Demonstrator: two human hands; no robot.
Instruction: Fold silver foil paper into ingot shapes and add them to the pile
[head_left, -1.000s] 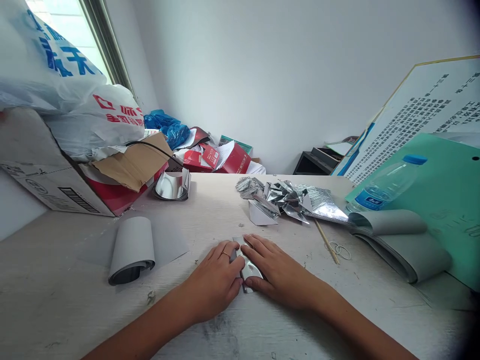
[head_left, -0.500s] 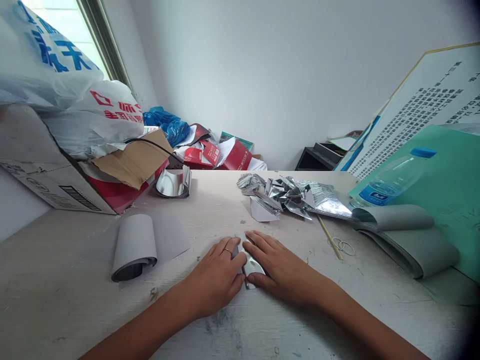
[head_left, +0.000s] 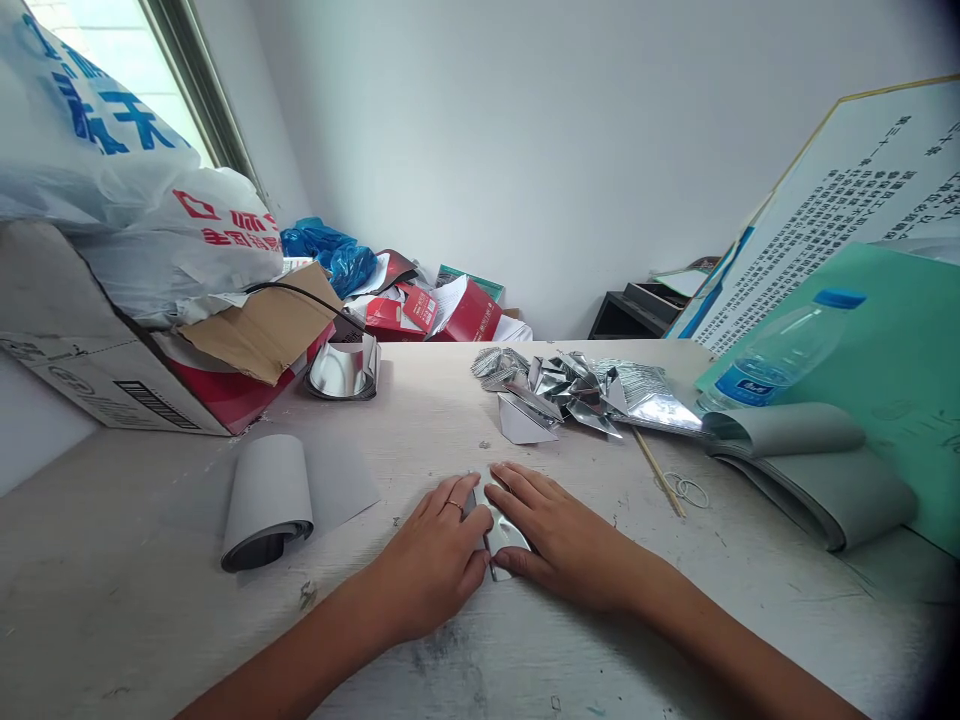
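Observation:
A small piece of silver foil paper (head_left: 510,532) with a shiny, slightly dented face lies on the table between my two hands. My left hand (head_left: 442,548), with a ring on one finger, is at its left edge. Its fingers are bent and drawn together on that edge; what the fingertips pinch underneath is partly hidden. On the other side my right hand (head_left: 559,535) rests flat, fingers stretched over the foil paper and thumb near its lower end. Beyond the hands lies a heap of crumpled and folded silver pieces (head_left: 574,390).
A grey paper roll (head_left: 268,495) stands at left, near a silver curled strip (head_left: 341,370). A carton (head_left: 127,380) with plastic bags (head_left: 202,235) fills the far left. Rightward are a thin stick (head_left: 660,473), rubber bands (head_left: 688,490), folded grey sheets (head_left: 832,485) and a water bottle (head_left: 784,355).
The view has shifted very slightly. Both hands stay in nearly the same place on the silver foil paper, and nothing else has visibly moved.

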